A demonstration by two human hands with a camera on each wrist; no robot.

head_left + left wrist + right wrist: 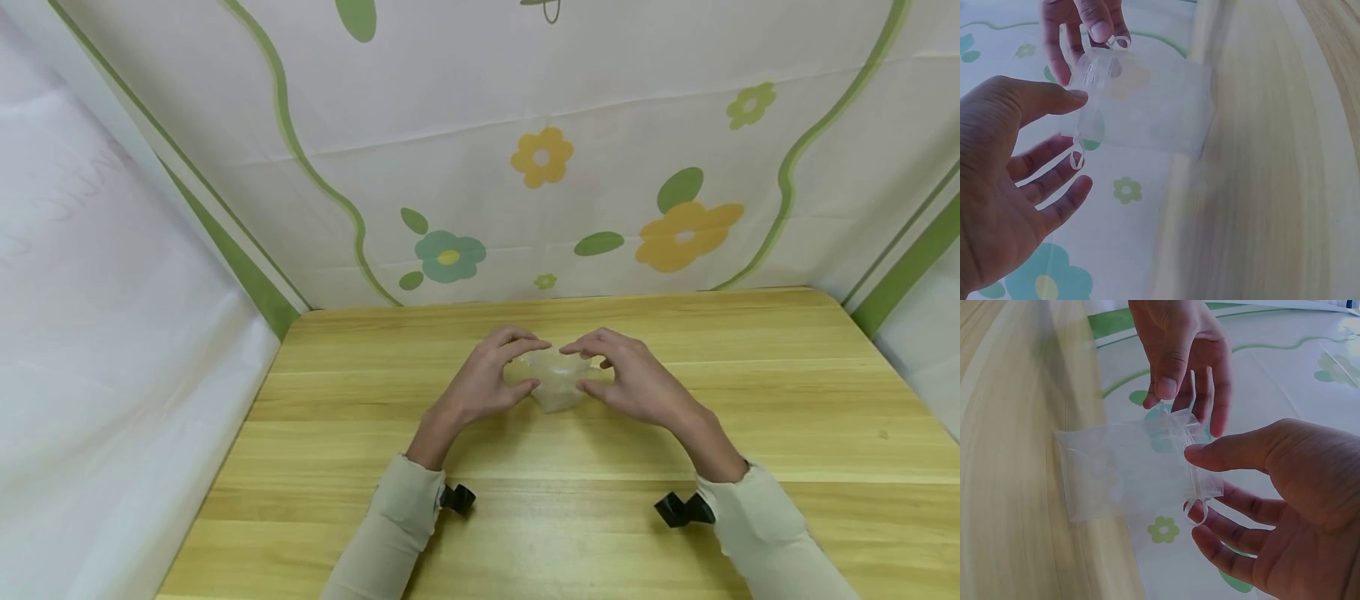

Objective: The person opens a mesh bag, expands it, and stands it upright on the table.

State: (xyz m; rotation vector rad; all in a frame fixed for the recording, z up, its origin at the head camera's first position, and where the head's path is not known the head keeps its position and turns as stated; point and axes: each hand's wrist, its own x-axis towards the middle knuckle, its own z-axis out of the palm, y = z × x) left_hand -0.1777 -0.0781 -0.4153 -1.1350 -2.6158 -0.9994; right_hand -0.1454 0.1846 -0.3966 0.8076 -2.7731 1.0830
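A small translucent white drawstring pouch [558,385] stands upright between the two hands, with its mouth at the top. My left hand [491,373] holds one side of the mouth. In the left wrist view its thumb [1063,100] lies at the gathered rim, while the index finger is hidden. On the other side my right hand [633,377] holds the rim, its thumb [1216,454] across the gathered edge. Both hands have their other fingers loosely spread. A thin cord loop [1196,514] hangs at the right side, and another loop [1077,155] at the left.
The wooden table [555,533] carries the pouch near its far side. Behind it hangs a white cloth [465,183] printed with flowers and green lines. Further white cloth [112,350] closes off the left side. Black wrist mounts [457,498] sit at both sleeves.
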